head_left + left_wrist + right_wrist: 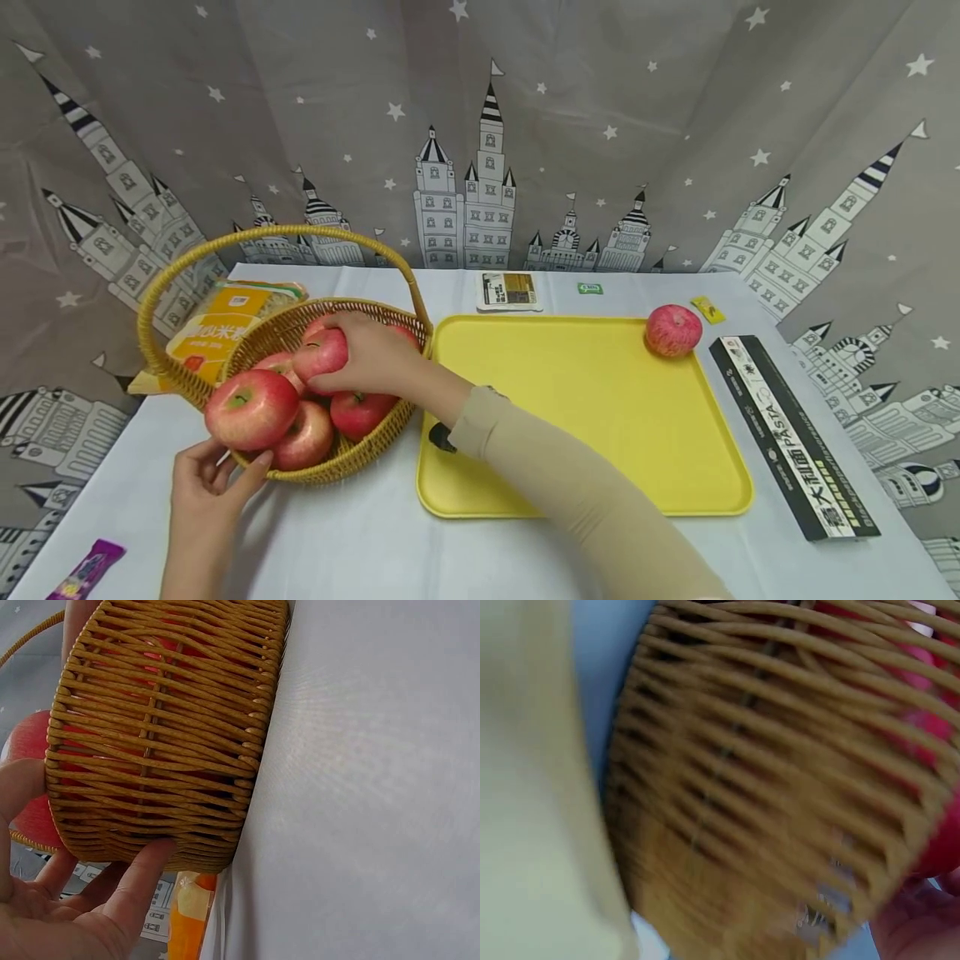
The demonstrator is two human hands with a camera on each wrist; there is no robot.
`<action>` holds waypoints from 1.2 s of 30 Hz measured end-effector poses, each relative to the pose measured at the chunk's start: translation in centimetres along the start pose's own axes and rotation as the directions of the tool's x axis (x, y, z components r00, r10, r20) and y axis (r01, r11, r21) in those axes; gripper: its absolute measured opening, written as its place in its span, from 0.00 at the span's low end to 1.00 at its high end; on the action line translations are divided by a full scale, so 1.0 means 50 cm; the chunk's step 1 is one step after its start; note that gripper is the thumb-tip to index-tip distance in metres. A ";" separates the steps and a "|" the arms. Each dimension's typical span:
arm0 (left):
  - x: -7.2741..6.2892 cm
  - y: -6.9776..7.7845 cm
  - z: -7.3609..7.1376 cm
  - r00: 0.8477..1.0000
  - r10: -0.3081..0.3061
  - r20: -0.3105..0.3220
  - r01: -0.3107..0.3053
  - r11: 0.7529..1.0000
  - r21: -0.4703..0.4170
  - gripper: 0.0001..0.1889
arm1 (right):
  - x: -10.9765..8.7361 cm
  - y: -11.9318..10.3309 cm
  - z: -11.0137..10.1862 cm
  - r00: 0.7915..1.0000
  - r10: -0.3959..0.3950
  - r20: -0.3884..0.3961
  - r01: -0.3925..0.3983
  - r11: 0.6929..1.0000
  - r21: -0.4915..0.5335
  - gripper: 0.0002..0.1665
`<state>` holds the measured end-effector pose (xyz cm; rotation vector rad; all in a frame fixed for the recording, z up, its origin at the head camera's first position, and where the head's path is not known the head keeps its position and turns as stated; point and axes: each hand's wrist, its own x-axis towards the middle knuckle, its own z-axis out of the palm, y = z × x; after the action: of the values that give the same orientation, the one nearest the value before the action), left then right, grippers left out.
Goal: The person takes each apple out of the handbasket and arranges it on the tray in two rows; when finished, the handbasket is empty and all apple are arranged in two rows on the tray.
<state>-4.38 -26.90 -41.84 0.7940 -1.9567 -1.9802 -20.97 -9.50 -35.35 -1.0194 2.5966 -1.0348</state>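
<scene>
A woven wicker basket [360,454] with a tall arched handle stands at the left, heaped with several red apples [252,408]. My left hand [206,487] grips its near left side, thumb at the rim and fingers against the woven wall, as the left wrist view also shows on the basket [157,742]. Reaching in over the right rim, my right hand [375,354] holds an apple [322,353] among the others. In the right wrist view the basket wall [727,757] is blurred and fills most of the frame.
A yellow tray [555,417] lies right of the basket, with one apple [673,331] at its far right corner. Beyond are a black pasta box [793,437], small packets and a flat pack [508,292]. An orange bag [225,325] lies behind the basket, a purple wrapper [86,571] front left.
</scene>
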 end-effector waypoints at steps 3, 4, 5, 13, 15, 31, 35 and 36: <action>0.001 -0.002 0.000 1.000 0.002 0.003 -0.002 1.000 0.008 0.30 | -0.032 0.014 -0.037 0.999 -0.038 -0.036 0.040 0.997 0.067 0.35; 0.001 -0.002 0.000 1.000 0.004 0.005 -0.004 1.000 0.006 0.30 | -0.048 0.019 -0.052 0.997 -0.046 -0.060 0.050 0.996 0.073 0.37; 0.002 -0.003 0.001 1.000 0.012 0.009 -0.012 1.000 -0.005 0.30 | -0.064 0.026 -0.069 0.996 -0.049 -0.081 0.055 0.996 0.072 0.39; 0.002 -0.003 0.003 1.000 -0.006 0.016 0.006 1.000 0.016 0.30 | -0.242 0.144 -0.222 0.939 -0.004 -0.343 0.012 1.000 0.019 0.48; 0.003 -0.001 0.001 1.000 -0.012 0.013 0.012 0.999 0.033 0.30 | -0.279 0.190 -0.254 0.924 0.063 -0.377 -0.052 0.998 0.039 0.47; 0.007 -0.001 -0.004 0.999 -0.044 -0.008 0.045 0.995 0.087 0.31 | -0.347 0.450 -0.302 0.854 0.427 -0.299 -0.453 0.891 -0.021 0.51; 0.005 0.001 -0.002 0.999 -0.041 -0.003 0.041 0.995 0.090 0.31 | -0.340 0.463 -0.296 0.839 0.468 -0.278 -0.488 0.873 -0.002 0.51; 0.005 0.002 -0.002 0.999 -0.041 -0.002 0.041 0.995 0.089 0.31 | -0.339 0.466 -0.295 0.834 0.478 -0.276 -0.497 0.868 0.000 0.51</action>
<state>-4.55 -27.10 -41.78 0.8631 -2.0572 -1.9263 -26.31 21.84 -41.29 -0.1889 2.8916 -0.9985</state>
